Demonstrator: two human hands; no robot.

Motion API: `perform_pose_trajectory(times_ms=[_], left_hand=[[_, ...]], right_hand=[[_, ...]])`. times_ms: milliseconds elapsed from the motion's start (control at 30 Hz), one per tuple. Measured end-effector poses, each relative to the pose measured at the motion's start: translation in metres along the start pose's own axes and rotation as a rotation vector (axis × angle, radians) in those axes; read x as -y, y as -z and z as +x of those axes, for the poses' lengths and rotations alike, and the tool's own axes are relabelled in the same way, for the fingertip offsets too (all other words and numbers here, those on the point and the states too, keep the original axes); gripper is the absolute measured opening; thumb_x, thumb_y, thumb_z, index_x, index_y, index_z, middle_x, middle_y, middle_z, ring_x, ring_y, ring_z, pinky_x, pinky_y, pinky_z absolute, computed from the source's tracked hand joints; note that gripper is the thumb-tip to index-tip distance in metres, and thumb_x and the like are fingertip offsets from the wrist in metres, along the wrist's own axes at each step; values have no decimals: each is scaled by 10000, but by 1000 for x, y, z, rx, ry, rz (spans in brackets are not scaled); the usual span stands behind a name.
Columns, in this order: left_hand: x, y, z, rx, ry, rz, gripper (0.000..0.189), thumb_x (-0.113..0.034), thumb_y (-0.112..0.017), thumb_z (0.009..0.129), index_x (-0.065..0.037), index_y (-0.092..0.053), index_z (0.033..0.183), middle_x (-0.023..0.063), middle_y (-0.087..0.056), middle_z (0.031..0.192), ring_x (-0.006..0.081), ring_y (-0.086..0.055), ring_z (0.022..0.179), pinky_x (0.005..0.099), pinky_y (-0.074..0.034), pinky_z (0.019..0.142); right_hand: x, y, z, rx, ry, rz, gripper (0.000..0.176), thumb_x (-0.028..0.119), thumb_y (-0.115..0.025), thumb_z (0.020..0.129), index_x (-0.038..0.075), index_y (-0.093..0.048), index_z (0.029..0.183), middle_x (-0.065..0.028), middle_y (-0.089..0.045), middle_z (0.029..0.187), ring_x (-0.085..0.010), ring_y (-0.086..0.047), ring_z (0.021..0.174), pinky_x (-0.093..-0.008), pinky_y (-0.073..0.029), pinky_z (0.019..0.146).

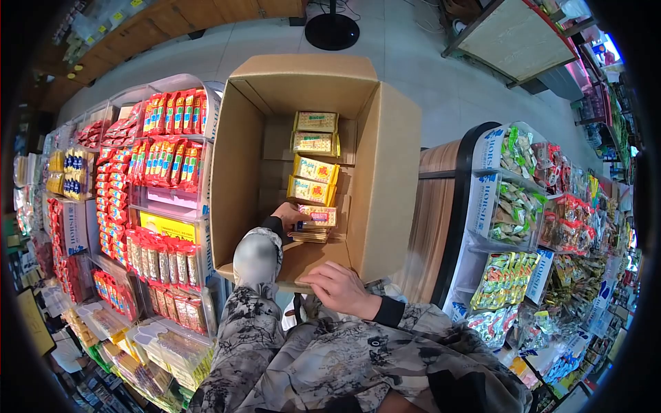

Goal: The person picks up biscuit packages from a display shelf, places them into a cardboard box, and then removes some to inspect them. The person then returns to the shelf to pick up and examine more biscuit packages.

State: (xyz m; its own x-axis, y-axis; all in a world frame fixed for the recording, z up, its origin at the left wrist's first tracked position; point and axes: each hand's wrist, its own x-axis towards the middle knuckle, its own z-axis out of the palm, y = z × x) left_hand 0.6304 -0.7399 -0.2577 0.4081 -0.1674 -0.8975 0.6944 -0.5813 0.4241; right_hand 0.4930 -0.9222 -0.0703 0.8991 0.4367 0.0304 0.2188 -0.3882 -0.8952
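An open cardboard box (392, 172) holds a column of biscuit packets. Green-lettered packets (316, 144) lie at its far end, yellow packets (315, 168) in the middle, and pink-and-yellow packets (321, 217) stack at the near end. Inside the box, my left hand (290, 214) is closed at the left edge of the pink-and-yellow stack, its fingertips partly hidden against the top packet. My right hand (339, 288) rests on the box's near edge, fingers bent over the cardboard and close together.
Clear bins of red snack packets (165, 162) stand left of the box. Bins of green and red bags (516, 213) are on the right, past a wood-grain surface (430, 213). A round black stand base (332, 32) sits on the floor beyond.
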Motion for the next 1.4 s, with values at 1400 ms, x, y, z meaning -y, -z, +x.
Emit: perform_pose_trajectory(times_ms=[1400], left_hand=[[-22, -100, -342, -91, -959, -850, 612, -144, -663, 830, -10, -351, 1339, 25, -554, 1014, 45, -516, 832, 197, -457, 697]], right_hand=[[60, 72, 5, 106, -334, 1019, 320, 123, -561, 896, -22, -514, 1177, -78, -599, 1054, -126, -588, 939, -254, -487, 837]])
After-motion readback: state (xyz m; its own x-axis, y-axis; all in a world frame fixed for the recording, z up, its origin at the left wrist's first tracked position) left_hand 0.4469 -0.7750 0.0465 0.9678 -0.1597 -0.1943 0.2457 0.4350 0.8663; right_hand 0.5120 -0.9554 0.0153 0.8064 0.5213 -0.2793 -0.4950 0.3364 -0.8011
